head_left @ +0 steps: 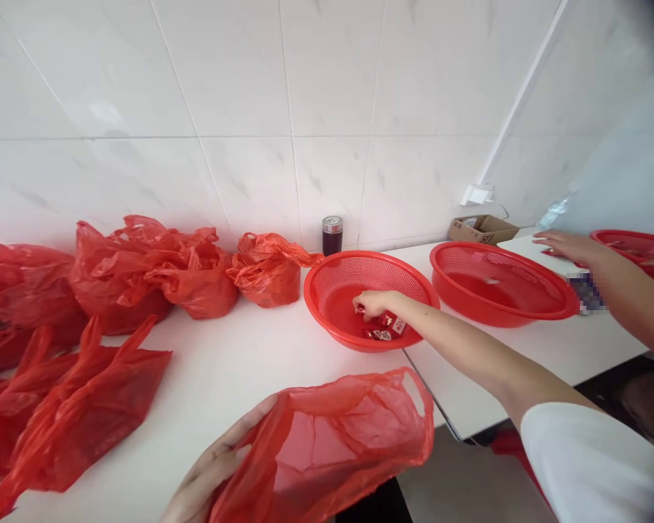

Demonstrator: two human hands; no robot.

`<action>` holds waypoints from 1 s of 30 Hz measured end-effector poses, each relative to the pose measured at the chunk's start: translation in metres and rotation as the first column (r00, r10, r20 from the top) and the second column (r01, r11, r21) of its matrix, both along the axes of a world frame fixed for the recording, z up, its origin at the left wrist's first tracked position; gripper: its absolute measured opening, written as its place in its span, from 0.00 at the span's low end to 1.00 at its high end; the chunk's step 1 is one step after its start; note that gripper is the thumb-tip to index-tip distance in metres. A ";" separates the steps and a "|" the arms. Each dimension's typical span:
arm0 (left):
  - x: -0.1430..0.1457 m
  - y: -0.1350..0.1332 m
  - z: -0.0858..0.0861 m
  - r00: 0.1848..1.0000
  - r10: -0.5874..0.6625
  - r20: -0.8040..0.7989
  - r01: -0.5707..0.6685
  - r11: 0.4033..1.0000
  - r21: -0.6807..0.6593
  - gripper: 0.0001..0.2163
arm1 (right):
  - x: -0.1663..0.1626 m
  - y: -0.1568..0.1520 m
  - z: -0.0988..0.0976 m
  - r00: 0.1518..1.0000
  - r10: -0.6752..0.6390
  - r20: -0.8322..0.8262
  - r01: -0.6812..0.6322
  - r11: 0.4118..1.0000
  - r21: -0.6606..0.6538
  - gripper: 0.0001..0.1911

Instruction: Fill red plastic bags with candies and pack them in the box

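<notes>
My left hand [221, 461] grips the side of a red plastic bag [360, 407] at the near edge of the table, and the bag's mouth hangs wide apart. My right hand [375, 303] reaches down into a red perforated basket [327, 328]. Its fingers are pinched on a small red packet [361, 309], which they partly cover. Beneath that hand, several more red packets with white print [382, 335] lie on the basket's right side.
Filled red bags [199, 283] line the wall at left, with flatter bags [103, 407] nearer. A dark tumbler [332, 236] stands behind the basket. Rightward are a second red basket [501, 309], a cardboard box [482, 229] and another person's hand [567, 245].
</notes>
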State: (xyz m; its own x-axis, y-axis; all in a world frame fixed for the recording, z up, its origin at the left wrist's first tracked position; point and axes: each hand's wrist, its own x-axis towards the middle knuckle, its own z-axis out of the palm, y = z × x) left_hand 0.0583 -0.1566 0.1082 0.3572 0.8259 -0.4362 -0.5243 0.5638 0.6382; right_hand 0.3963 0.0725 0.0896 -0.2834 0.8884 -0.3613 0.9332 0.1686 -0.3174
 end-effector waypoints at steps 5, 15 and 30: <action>0.009 0.011 -0.013 0.999 0.037 -0.008 -0.037 0.999 -0.038 0.23 | -0.025 -0.042 0.052 0.935 0.076 -0.346 -0.055 0.996 0.072 0.11; 0.020 0.012 -0.028 0.996 0.056 0.066 -0.060 0.996 0.061 0.30 | -0.113 -0.152 -0.013 0.875 0.404 -0.266 -0.368 0.913 0.176 0.17; 0.011 -0.001 -0.017 0.994 0.106 0.013 -0.106 0.994 0.021 0.34 | 0.004 -0.054 0.031 0.977 -0.145 0.155 0.158 0.984 -0.081 0.54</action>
